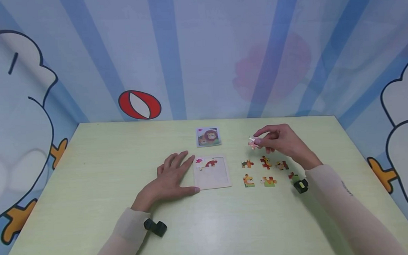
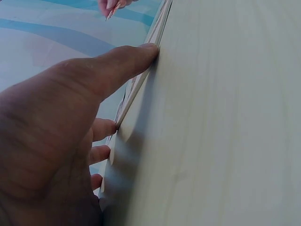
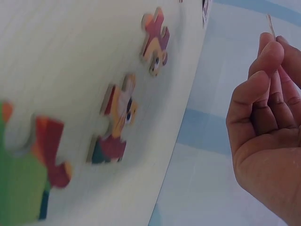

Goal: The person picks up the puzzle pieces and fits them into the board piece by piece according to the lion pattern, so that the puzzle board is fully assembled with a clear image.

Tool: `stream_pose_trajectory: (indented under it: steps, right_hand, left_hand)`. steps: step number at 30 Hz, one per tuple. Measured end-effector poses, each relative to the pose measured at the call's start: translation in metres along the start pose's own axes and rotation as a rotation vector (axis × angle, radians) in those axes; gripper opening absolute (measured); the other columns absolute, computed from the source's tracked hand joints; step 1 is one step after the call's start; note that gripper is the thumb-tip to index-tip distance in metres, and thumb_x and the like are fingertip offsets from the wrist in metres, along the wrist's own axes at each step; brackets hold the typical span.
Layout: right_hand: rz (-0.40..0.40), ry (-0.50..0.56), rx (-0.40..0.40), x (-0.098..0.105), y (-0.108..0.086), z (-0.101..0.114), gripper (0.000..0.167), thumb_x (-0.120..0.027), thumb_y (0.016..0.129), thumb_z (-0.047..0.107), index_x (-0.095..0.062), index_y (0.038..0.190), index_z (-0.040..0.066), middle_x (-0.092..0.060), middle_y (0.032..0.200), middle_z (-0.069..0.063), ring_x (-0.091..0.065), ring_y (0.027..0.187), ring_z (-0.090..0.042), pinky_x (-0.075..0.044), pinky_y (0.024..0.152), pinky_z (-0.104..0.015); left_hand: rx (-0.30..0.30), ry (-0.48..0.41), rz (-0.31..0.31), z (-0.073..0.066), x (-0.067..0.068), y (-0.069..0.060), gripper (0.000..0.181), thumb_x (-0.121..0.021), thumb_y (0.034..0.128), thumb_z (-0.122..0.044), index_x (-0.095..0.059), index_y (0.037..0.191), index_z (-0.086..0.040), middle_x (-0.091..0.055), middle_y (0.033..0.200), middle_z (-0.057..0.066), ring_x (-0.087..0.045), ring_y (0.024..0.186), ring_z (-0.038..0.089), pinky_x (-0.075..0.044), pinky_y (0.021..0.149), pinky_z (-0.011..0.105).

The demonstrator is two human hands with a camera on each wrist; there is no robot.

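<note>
R hand (image 1: pixel 281 140) grip pinching puzzle pc (image 1: pixel 252 145); L hand (image 1: pixel 169 183) spread, touching tray (image 1: pixel 212 178).
Tray holds laid pcs (image 1: pixel 210 163), far-L corner; puzzle pc edge-on in R wrist view, long axis unclear.

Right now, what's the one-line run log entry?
left hand: touching puzzle frame | right hand: pinching raised puzzle piece | fill: upper part only | loose pieces: on table, right of puzzle frame

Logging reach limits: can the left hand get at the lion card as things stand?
Likely yes: the left hand is at the edge of the puzzle tray; the lion card lies uncovered just beyond the tray, with the right hand off to the right.
</note>
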State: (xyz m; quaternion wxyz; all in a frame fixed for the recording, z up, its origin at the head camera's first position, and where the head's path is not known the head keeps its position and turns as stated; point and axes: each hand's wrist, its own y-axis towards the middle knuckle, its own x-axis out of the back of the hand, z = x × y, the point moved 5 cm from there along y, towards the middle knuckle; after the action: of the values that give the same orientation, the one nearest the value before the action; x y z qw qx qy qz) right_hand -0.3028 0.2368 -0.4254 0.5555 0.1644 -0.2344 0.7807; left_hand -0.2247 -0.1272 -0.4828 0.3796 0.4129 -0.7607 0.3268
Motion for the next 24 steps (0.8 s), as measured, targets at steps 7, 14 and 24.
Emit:
stream_pose_trajectory:
  steps: [7, 14, 24]
  right_hand:
    - [0.031, 0.038, 0.011, -0.013, 0.007, 0.006, 0.032, -0.080, 0.098, 0.034, -0.076, 0.126, 0.018, -0.080, 0.102, -0.025, -0.068, 0.078, -0.044, -0.055, 0.073, -0.046]
    - [0.046, 0.032, 0.015, -0.018, 0.008, 0.009, 0.030, -0.079, 0.099, 0.030, -0.076, 0.126, 0.018, -0.081, 0.103, -0.025, -0.068, 0.079, -0.046, -0.057, 0.073, -0.046]
    - [0.075, 0.042, 0.038, -0.031, 0.010, 0.011, 0.030, -0.081, 0.098, 0.035, -0.077, 0.123, 0.018, -0.080, 0.099, -0.026, -0.069, 0.078, -0.046, -0.058, 0.070, -0.043]
  left_hand:
    - [-0.007, 0.010, -0.005, 0.000, 0.000, 0.000, 0.104, -0.077, 0.0904, -0.058, -0.025, 0.173, -0.023, -0.011, 0.183, 0.006, -0.007, 0.167, 0.043, -0.020, 0.125, 0.075]
    - [-0.018, 0.005, -0.002, -0.001, 0.000, 0.000, 0.104, -0.076, 0.0908, -0.059, -0.024, 0.173, -0.023, -0.011, 0.183, 0.006, -0.007, 0.167, 0.043, -0.018, 0.126, 0.076]
    - [-0.012, 0.007, -0.002, -0.001, 0.001, -0.002, 0.104, -0.076, 0.0903, -0.058, -0.025, 0.173, -0.022, -0.011, 0.183, 0.007, -0.007, 0.167, 0.043, -0.019, 0.125, 0.076]
